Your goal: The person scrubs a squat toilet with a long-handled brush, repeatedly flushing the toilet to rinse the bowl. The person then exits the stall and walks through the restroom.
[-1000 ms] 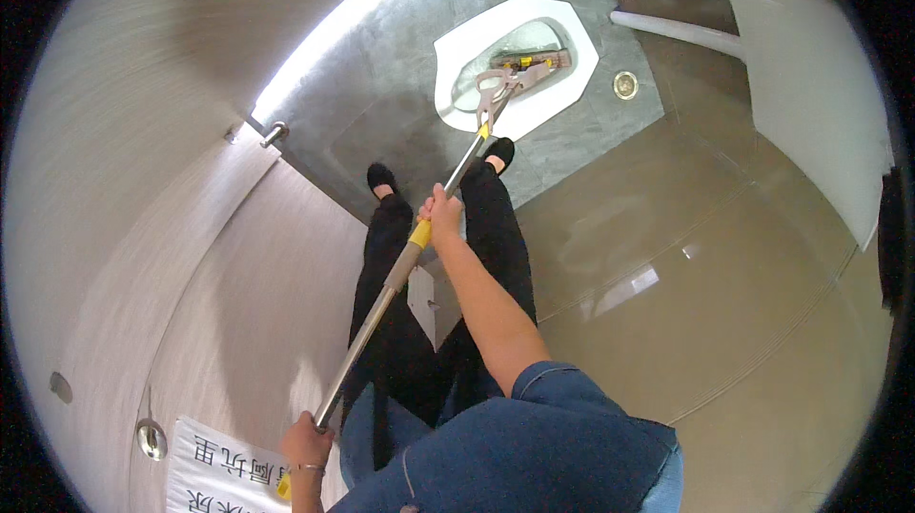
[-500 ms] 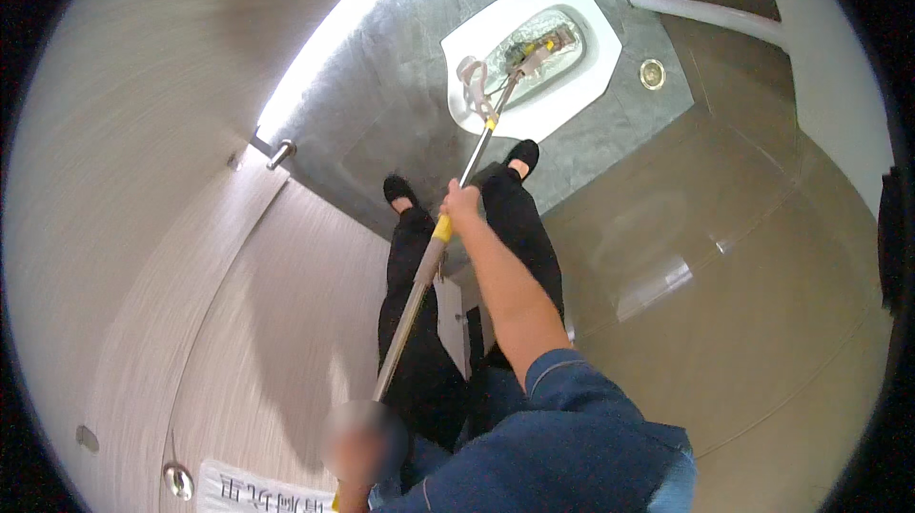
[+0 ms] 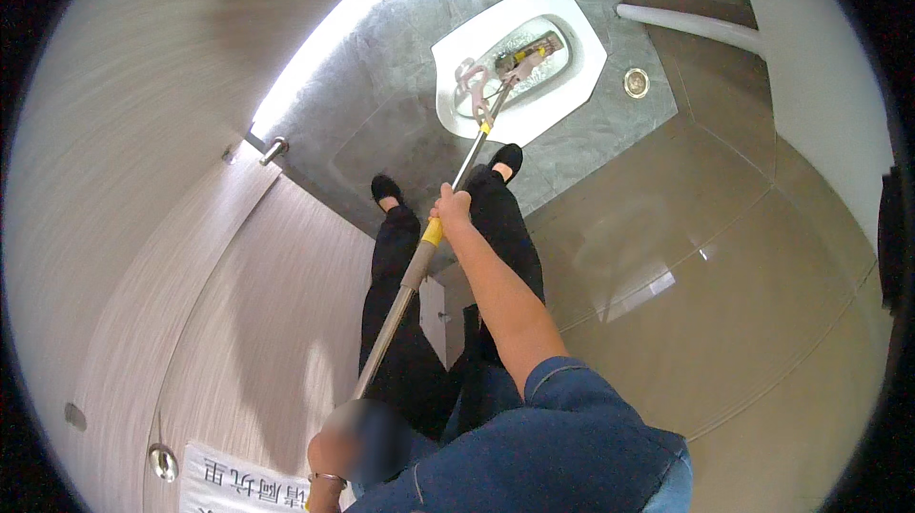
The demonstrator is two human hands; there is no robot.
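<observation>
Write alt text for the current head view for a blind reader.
A person's right hand grips a long-handled mop whose head is in a white squat toilet; the left hand, partly blurred, is farther up the pole. Black shoes stand on grey flooring.

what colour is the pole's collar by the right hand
The collar is yellow, clearest in the head view.
</observation>
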